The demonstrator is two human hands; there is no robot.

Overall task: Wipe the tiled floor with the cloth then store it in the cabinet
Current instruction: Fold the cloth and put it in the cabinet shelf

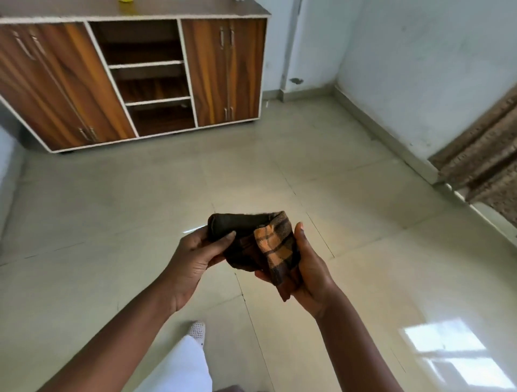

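A dark brown and orange checked cloth (pixel 260 243) is bunched up between both hands, held in the air above the pale tiled floor (pixel 140 201). My left hand (pixel 193 260) pinches its dark left end with thumb on top. My right hand (pixel 310 268) cups the orange checked part from below and the right. The wooden cabinet (pixel 223 70) stands at the far wall, its side doors shut and its middle section of open shelves (pixel 151 81) facing me.
A brown patterned curtain (pixel 486 156) hangs at the right edge by the wall. A small yellow object (pixel 126 1) sits on the cabinet top. My white trouser leg and shoe (pixel 193 349) show below. Sunlight patches lie on the floor at lower right.
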